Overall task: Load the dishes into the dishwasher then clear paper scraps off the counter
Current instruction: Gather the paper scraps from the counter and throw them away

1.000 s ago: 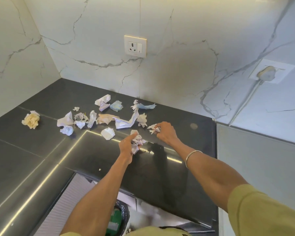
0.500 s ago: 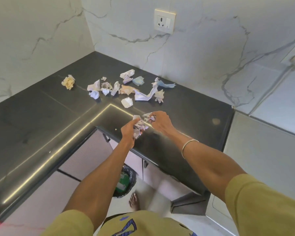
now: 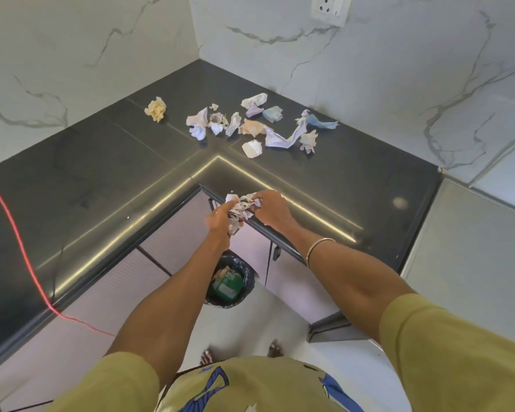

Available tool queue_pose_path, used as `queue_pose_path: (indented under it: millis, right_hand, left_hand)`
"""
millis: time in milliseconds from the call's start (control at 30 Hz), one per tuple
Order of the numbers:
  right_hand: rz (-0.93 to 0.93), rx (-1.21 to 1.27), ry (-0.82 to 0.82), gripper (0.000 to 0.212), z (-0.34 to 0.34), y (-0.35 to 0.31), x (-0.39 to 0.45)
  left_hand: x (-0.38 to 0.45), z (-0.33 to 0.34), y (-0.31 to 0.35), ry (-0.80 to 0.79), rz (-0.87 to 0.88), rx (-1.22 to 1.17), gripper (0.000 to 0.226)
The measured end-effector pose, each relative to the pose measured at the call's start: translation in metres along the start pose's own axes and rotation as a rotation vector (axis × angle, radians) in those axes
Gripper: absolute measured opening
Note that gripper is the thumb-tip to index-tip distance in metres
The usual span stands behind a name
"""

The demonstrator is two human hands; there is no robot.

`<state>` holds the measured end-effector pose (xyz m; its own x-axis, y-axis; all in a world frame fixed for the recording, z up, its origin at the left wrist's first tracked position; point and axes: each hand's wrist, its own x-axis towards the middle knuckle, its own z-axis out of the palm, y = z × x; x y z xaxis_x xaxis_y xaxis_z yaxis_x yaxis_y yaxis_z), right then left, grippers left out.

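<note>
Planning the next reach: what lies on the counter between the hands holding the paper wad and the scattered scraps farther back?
In the head view, bare dark counter with a lit seam separates the paper wad from the scattered scraps.

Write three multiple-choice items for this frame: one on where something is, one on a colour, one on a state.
1. Where is the bin?
A. On the counter
B. On the floor below the counter's inner corner
C. Beside the wall socket

2. What colour is the crumpled scrap lying apart at the far left of the pile?
A. Pale yellow
B. Bright red
C. Black

3. What are the hands doing?
A. Both lie flat on the counter
B. Both hang idle
C. Both grip one wad of paper scraps

Answers:
1 B, the bin with its black liner stands on the white floor under the counter edge.
2 A, that scrap is pale yellow against the dark counter.
3 C, the left hand and right hand curl round the wad between them.
</note>
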<state>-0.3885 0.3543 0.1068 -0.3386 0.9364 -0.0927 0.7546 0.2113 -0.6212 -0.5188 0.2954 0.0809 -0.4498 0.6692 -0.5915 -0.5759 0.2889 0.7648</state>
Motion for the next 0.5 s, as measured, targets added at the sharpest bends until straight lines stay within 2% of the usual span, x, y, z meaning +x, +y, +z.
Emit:
queue_pose_path:
  millis: [333, 500]
  right_hand:
    - [0.102, -0.004, -0.045, 0.019, 0.053, -0.030, -0.008]
    - [0.150, -0.046, -0.102, 0.022, 0.092, -0.024, -0.024]
  left_hand:
    - [0.012, -0.059, 0.004, 0.020, -0.066, 0.100, 0.019]
    - [0.027, -0.090, -0.020, 0.031, -0.163, 0.108, 0.029]
